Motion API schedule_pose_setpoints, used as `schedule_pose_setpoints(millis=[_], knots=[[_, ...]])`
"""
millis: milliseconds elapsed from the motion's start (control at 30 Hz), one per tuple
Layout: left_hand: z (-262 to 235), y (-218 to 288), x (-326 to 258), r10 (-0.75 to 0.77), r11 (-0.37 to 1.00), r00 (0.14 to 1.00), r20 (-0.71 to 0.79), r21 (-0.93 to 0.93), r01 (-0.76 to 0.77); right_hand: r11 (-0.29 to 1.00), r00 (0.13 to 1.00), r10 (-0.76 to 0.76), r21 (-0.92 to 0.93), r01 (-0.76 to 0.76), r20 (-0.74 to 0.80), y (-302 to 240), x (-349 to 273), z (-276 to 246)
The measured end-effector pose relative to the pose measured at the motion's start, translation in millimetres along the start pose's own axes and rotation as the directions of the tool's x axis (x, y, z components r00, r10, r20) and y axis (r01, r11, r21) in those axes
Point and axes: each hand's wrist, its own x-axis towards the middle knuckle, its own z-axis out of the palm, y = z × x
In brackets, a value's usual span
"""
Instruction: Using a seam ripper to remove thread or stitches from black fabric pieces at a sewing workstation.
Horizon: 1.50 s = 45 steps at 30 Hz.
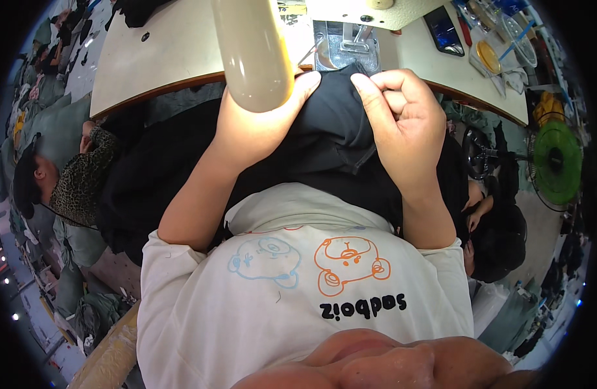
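A dark grey-blue piece of cloth (337, 107) hangs between my two hands at the table's front edge, with its upper edge close to the metal plate (331, 55) of a sewing machine (344, 13). My left hand (250, 139) is closed on the cloth's left side, thumb on top; a pale rounded lamp-like tube (253, 58) hides part of its fingers. My right hand (412, 123) pinches the upper right edge between thumb and curled fingers. The machine's presser foot (355, 42) stands just beyond the cloth. More black fabric (162, 175) lies over my lap.
On the table (162, 55), a phone (444, 31) and a yellow round piece (488, 56) lie at the right. A green fan (556, 155) stands beyond the right edge. Other people work at left (78, 172) and right (496, 240). Fabric bundles (61, 129) are piled on the left.
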Motion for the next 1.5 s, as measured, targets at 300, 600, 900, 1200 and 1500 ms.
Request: schedule_pose_setpoints(millis=[300,600,900,1200,1500], knots=[[5,-18,20,-0.004,0.995,1.000,-0.021,0.103,0.006,0.942,0.941,0.319,0.077,-0.328,0.110,-5,26,-14],[16,-30,18,-0.053,0.999,0.997,-0.062,0.007,0.053,0.974,0.987,-0.161,-0.162,0.157,-0.011,14,12,-10],[19,-23,31,-0.147,0.987,0.989,-0.031,0.062,0.149,0.903,0.958,-0.287,-0.339,0.264,-0.018,26,25,-20],[18,-28,39,-0.128,0.992,0.991,-0.023,-0.010,0.128,0.888,0.933,-0.358,-0.324,0.326,-0.043,24,26,-13],[14,-26,40,-0.091,0.996,0.996,0.009,0.009,0.091,0.902,0.934,-0.353,-0.285,0.325,-0.051,26,24,-11]])
